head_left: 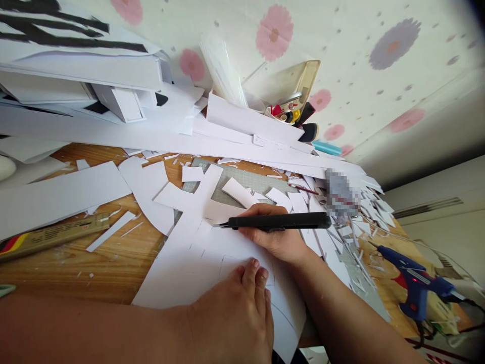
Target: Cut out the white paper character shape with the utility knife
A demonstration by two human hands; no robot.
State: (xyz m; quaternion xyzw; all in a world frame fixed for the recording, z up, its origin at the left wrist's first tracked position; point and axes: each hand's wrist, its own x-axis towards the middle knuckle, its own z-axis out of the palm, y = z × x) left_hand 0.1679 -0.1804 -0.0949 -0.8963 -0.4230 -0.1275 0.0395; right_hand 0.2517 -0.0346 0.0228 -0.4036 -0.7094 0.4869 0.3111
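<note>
My right hand [275,236] is wrapped round a black utility knife [278,221], whose blade tip rests on a large white sheet [197,253] on the wooden table [94,268]. My left hand [238,313] lies flat on the same sheet nearer to me, fingers together and stretched out, pressing it down. Thin pencil lines show on the sheet between the two hands. A grey-green cutting mat [242,178] lies partly under the paper.
White paper strips and offcuts [60,194] litter the table. A wooden ruler [53,235] lies left. A blue glue gun [415,283] rests at the right. Folded white paper models [83,76] and a tray of tools [295,106] stand at the back.
</note>
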